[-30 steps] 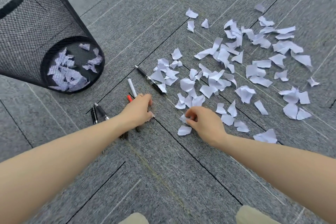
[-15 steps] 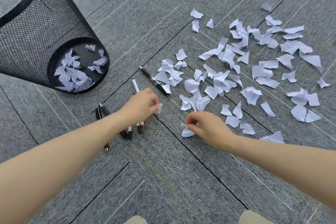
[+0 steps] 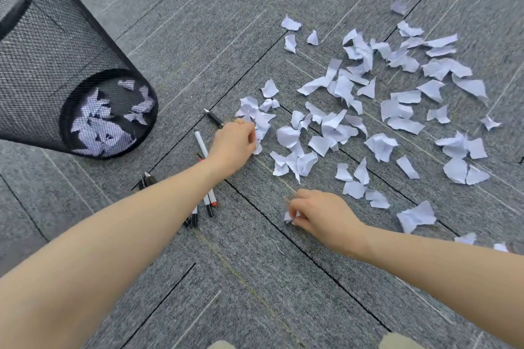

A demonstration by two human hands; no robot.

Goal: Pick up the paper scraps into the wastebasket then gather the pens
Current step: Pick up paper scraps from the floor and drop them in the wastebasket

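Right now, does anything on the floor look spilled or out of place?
Yes. Torn paper scraps are strewn loose over the carpet, only some lying inside the wastebasket. Several pens lie scattered beside the left hand, one black pen apart from the others.

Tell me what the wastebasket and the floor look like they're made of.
The wastebasket: black wire mesh, probably metal, matte; scraps inside show through its fine weave. The floor: grey carpet tiles, a ribbed textile pile with dark seams between the squares.
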